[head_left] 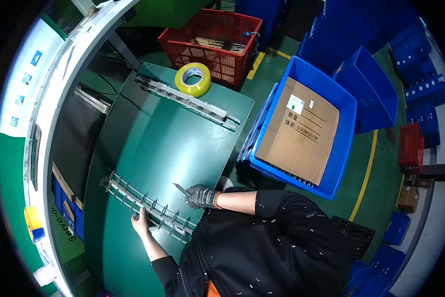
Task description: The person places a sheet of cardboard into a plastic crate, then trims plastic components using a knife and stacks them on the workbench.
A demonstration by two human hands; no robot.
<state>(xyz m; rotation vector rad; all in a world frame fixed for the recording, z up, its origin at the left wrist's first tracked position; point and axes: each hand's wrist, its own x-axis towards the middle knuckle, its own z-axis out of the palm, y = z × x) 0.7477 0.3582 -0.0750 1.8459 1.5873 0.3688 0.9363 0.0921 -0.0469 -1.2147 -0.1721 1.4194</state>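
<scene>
Your left hand [141, 223] touched one finned rail [159, 214], pinching or not unclear; your right hand [200, 196] gripped one pointed tool [180, 188]; beyond lay one tape roll [195, 91].

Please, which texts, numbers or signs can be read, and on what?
I copy no wording, only places.
Cardboard sheet: dark characters, numbers, readable.
Green surface: dark letters, partly readable.
White label: print too small.
Tape roll: too small.
Black sleeve: white letters, too small.
Wall poster: too blurred.
</scene>
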